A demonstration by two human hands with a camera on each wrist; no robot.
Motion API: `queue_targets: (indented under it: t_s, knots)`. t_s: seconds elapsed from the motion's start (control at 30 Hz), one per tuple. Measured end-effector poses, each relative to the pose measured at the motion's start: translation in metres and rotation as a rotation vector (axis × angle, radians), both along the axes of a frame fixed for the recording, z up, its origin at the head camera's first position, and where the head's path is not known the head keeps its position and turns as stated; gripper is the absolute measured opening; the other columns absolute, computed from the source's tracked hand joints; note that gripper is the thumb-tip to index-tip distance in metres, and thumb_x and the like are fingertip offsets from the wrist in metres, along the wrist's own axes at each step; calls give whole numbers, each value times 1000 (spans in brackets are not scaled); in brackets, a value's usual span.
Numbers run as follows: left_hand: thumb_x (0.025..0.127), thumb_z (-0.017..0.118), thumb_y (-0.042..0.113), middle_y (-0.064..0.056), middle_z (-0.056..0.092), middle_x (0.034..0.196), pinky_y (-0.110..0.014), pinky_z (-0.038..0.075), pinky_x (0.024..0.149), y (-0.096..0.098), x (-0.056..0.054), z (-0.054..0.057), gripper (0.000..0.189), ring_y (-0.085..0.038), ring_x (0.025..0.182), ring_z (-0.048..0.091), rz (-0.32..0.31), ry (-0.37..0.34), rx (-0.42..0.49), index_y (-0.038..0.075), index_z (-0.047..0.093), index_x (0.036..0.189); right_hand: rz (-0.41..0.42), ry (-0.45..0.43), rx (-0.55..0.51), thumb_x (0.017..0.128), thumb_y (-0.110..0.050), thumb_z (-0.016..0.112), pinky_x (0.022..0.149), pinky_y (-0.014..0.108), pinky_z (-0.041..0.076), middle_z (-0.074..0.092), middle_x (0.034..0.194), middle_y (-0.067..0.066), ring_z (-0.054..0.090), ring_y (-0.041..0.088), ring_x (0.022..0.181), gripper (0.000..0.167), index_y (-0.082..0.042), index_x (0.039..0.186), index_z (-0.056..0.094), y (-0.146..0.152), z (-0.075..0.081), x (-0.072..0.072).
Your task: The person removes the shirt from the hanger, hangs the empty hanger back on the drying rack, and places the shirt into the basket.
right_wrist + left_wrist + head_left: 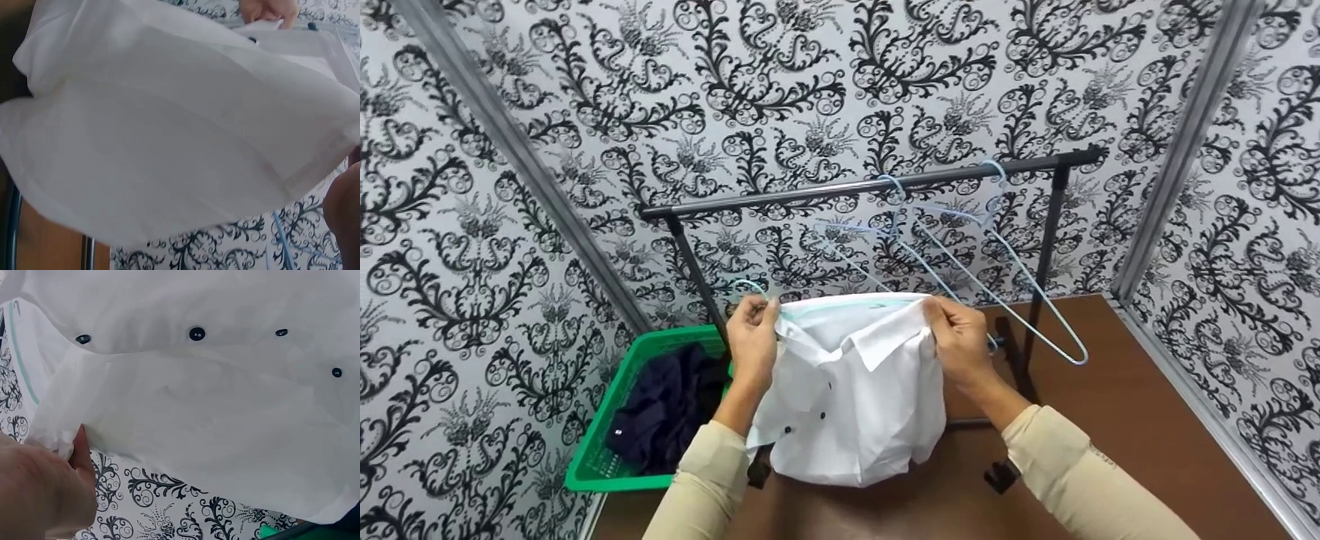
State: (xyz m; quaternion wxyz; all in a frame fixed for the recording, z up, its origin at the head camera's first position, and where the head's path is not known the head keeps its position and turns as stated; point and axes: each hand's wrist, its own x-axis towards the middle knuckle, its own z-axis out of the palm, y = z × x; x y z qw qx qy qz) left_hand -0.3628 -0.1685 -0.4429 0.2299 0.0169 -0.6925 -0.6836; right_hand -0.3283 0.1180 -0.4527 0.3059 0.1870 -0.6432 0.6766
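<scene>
A white shirt (862,405) with dark buttons hangs spread between my two hands in the head view. My left hand (754,337) pinches the shirt at its left shoulder edge; the left wrist view shows the thumb (82,450) against the fabric. On the other side, my right hand (960,334) grips the cloth beside the collar (877,341). A light teal hanger bar (840,306) shows inside the neck opening, and a teal hook (750,285) pokes up by my left hand. The cloth hides the rest of that hanger. In the right wrist view, fabric covers most of the scene.
Behind the shirt stands a dark garment rack (810,196) on a brown table (1110,420). Two pale blue hangers (1039,289) hang from its rail toward the right. A green basket (585,465) with dark clothing (667,412) sits at the left. Patterned walls enclose the space.
</scene>
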Motion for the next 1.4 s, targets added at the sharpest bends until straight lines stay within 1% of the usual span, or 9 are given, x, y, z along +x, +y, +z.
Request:
queue_targets:
  t_s: [0.3,0.43,0.53,0.67,0.83,0.97,1.1,1.27,1.4]
  knots:
    - [108,61,12,10,39,58,-20,34,44,7,3,1,19,-4,47,36,-27,-20,35,6,50,94,5,160,-19,103,8,56,56,15,47,72,78,-15,61,-1,63,25,11,87,74,-12,7,0]
    - [109,59,13,9,40,59,-22,33,44,5,3,1,25,-7,46,36,-46,-56,71,10,43,90,30,255,16,102,8,59,55,16,48,73,71,6,60,0,62,21,11,87,74,-17,7,-3]
    - [109,59,14,7,44,59,-24,39,42,3,-1,-2,26,-10,47,42,-45,-87,89,10,44,89,51,318,60,99,11,61,54,17,48,69,69,20,60,0,62,17,9,89,75,-20,7,-3]
    - [107,62,12,7,48,62,-24,44,47,5,-5,-7,25,-9,53,49,-9,-105,99,10,49,86,81,362,82,95,15,61,53,17,45,62,66,17,56,1,62,18,5,85,72,-29,9,0]
    - [107,61,13,8,43,61,-23,42,51,12,-4,-7,29,-9,55,49,12,-118,87,13,46,83,104,394,103,94,16,62,52,23,40,54,64,13,50,4,62,23,1,76,61,-42,12,2]
    - [107,61,12,8,46,63,-22,43,52,15,-1,-4,28,-9,58,51,20,-96,93,13,46,83,55,382,107,93,19,62,49,26,36,48,61,10,45,3,60,26,-1,75,59,-46,9,0]
    - [105,64,10,11,45,59,-20,39,52,16,4,-1,26,-6,55,46,58,-60,68,12,49,83,-18,335,141,92,17,64,51,22,40,56,64,10,49,2,62,24,-2,78,64,-42,2,-2]
    - [104,66,7,12,44,62,-18,31,52,15,9,1,21,-2,54,36,91,18,35,6,54,86,-92,226,208,96,7,68,53,17,41,61,64,8,50,0,61,20,-4,80,68,-34,-9,-3]
    - [104,67,7,11,43,60,-18,34,52,12,11,4,19,-1,53,39,104,66,35,1,55,90,-82,109,264,101,-5,69,53,18,40,56,63,3,49,1,60,25,-7,77,65,-26,-13,-3]
